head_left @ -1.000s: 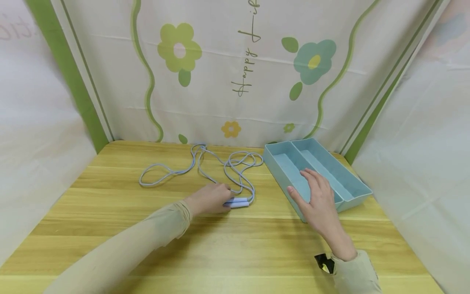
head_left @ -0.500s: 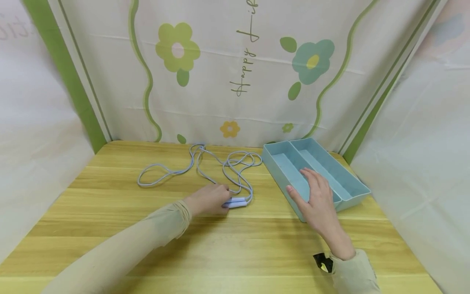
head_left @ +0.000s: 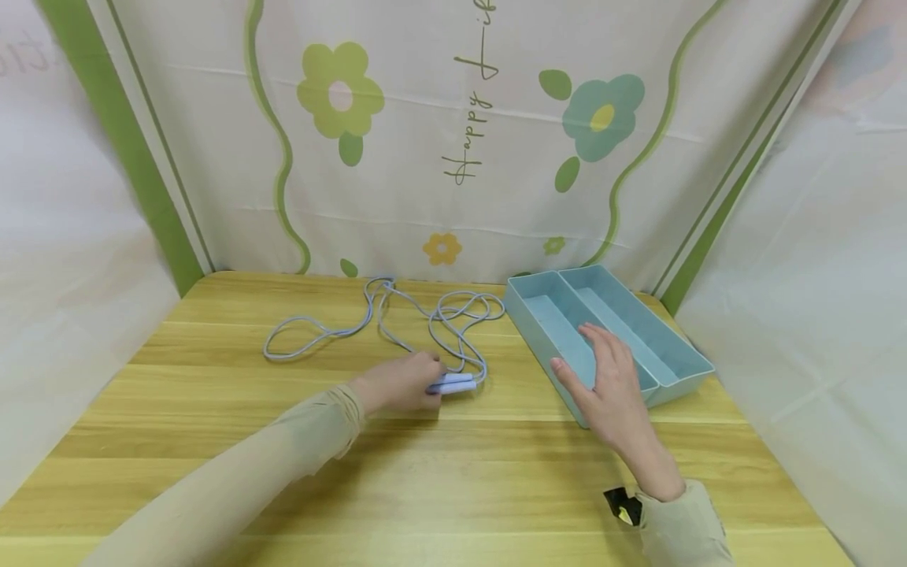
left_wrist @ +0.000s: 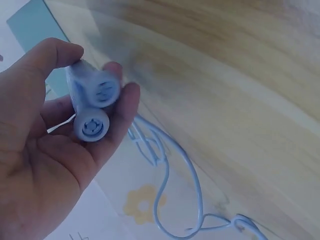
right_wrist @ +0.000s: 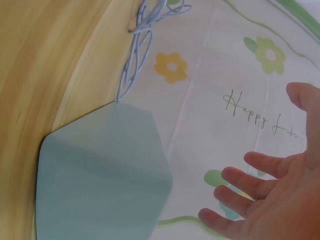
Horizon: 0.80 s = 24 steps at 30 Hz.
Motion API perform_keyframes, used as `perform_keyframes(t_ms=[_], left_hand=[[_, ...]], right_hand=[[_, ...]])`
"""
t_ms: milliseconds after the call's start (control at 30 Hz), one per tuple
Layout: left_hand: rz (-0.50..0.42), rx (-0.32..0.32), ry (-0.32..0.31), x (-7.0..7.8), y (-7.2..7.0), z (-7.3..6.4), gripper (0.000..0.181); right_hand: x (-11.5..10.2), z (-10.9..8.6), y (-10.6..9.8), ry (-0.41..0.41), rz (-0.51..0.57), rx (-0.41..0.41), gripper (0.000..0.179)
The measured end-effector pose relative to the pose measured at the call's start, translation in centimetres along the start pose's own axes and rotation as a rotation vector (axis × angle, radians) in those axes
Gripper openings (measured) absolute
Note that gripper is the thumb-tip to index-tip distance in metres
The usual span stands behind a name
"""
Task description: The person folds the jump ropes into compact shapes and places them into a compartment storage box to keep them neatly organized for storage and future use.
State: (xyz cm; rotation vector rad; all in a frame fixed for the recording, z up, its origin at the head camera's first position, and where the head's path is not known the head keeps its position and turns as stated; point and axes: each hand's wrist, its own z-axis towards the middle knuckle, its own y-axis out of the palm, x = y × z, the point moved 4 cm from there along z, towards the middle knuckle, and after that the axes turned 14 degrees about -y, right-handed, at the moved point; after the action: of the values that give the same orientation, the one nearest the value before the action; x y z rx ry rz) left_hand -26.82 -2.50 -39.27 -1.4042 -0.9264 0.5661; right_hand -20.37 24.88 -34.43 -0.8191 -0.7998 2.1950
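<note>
A pale blue jump rope lies in loose loops over the wooden table, and my left hand (head_left: 400,382) grips its two handles (head_left: 456,383) side by side. In the left wrist view the thumb and fingers wrap the handles (left_wrist: 92,102), whose round ends face the camera. The cord (head_left: 460,346) trails from them toward the back of the table. To the right, a light blue two-compartment box (head_left: 533,335) stands at an angle. My right hand (head_left: 616,398) hovers over its near left part, fingers spread and holding nothing. The right wrist view shows these fingers apart from the box (right_wrist: 100,175).
A white cloth backdrop (head_left: 418,189) with printed flowers rises right behind the table, and similar cloth hangs on both sides. One cord loop (head_left: 283,357) reaches to the left. The box's back left corner is close to the rope's right loops.
My left hand has tipped and raised the two handles slightly. The right hand keeps its place over the box, and the rope's loops lie much as before.
</note>
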Motion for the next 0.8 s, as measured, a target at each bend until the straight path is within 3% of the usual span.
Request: perform_keyframes(t_ms=[233, 500, 800], left_hand=[[-0.081, 0.02, 0.048, 0.2, -0.1, -0.2, 0.017], [-0.236, -0.015, 0.099, 0.2, 0.0, -0.6, 0.032], [-0.207, 0.096, 0.029, -0.2, -1.1, -2.3, 0.05]], right_hand=[[-0.2, 0.0, 0.1, -0.029, -0.003, 0.013, 0.062], [-0.2, 0.1, 0.3, -0.032, -0.005, 0.013, 0.062], [-0.2, 0.0, 0.5, -0.012, 0.003, -0.002, 0.063]])
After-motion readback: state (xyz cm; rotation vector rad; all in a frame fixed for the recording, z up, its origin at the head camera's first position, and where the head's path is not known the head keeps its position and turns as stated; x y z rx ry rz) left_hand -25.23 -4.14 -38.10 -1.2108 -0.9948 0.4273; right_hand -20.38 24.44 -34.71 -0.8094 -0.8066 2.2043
